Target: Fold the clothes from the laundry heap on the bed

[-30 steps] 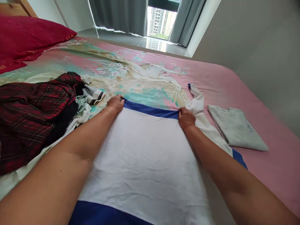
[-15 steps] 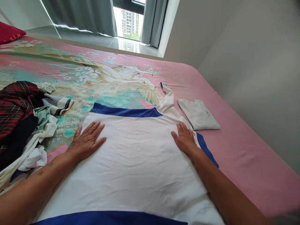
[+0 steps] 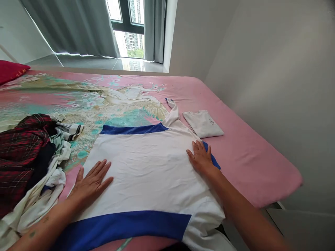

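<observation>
A white garment with blue bands (image 3: 146,167) lies spread over the bed, one sleeve stretching toward the far side and another hanging near the front edge. My left hand (image 3: 92,181) rests flat on its left part, fingers spread. On the right part, beside a blue patch, my right hand (image 3: 201,157) lies with its fingers apart and palm down. Neither hand grips the cloth. Slight creases run across the white middle. Just beyond my right hand is a folded pale T-shirt (image 3: 202,123) with a small dark print.
A heap of clothes (image 3: 23,153), with red plaid on top, lies to the left. The bed (image 3: 251,164) has a pink patterned sheet and ends at the right near a grey wall (image 3: 282,87). A red pillow (image 3: 12,71) sits far left; grey curtains (image 3: 75,28) flank the window.
Both hands have slid nearer to me along the garment, still flat. The view has shifted, so the lower blue band and the bed's front corner show more.
</observation>
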A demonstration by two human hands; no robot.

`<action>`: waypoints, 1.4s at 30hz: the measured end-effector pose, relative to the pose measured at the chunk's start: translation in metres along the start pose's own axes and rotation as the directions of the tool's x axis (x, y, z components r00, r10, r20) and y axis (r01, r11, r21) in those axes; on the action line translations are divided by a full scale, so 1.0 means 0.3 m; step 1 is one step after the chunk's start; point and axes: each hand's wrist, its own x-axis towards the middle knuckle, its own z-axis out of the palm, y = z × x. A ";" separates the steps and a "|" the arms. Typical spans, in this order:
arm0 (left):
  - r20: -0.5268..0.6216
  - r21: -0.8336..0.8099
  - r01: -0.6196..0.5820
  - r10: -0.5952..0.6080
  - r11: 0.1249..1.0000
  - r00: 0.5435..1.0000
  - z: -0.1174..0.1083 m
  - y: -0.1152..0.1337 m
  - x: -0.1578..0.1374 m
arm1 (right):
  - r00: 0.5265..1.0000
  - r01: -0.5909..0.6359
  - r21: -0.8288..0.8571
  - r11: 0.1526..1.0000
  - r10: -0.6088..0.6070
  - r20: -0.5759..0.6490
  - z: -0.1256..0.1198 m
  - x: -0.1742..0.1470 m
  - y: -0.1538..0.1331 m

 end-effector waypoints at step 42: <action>0.147 -0.672 0.348 -0.342 0.654 0.928 -0.162 0.013 -0.713 | 0.953 -0.303 0.732 0.610 0.181 0.244 0.195 -0.971 0.234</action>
